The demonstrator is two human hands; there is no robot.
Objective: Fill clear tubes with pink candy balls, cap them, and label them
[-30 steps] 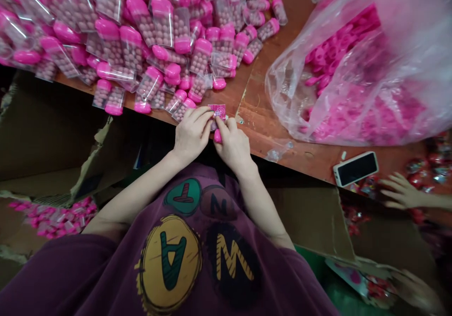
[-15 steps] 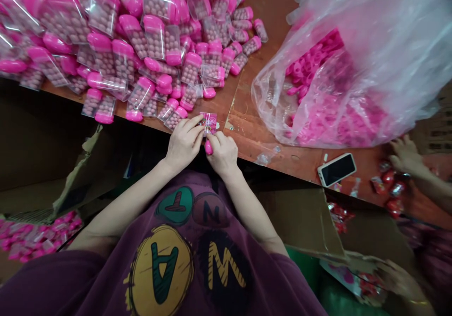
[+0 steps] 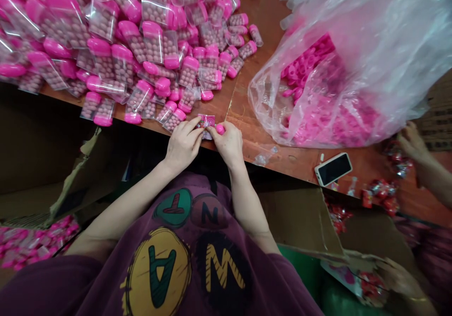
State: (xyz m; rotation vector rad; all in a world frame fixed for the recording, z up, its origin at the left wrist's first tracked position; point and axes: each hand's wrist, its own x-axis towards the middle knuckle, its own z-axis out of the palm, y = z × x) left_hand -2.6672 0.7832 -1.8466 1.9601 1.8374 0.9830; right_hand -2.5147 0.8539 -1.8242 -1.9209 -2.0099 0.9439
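Observation:
At the table's near edge, a small clear packet with pink print (image 3: 208,120) lies between both hands. My left hand (image 3: 182,145) pinches its left side between thumb and fingers. My right hand (image 3: 229,145) is closed, its thumb tip at the packet's lower right. A rounded pink cap (image 3: 220,129) pokes out of the right fingers; whether anything is attached to it is hidden. Just beyond my left hand lie clear containers of small pink balls with pink caps (image 3: 174,118), part of a large heap (image 3: 123,57).
On the right a clear plastic bag (image 3: 268,90) holds many pink plastic pieces (image 3: 307,66). A phone (image 3: 334,169) lies by the table edge. Another person's hand (image 3: 413,141) is near red-wrapped pieces (image 3: 383,191). Cardboard boxes (image 3: 300,217) stand below the table.
My right hand has turned and shifted slightly right; the pink cap has swung from below the packet to its right. The co-worker's hand has moved right, and the red-wrapped pieces have shifted.

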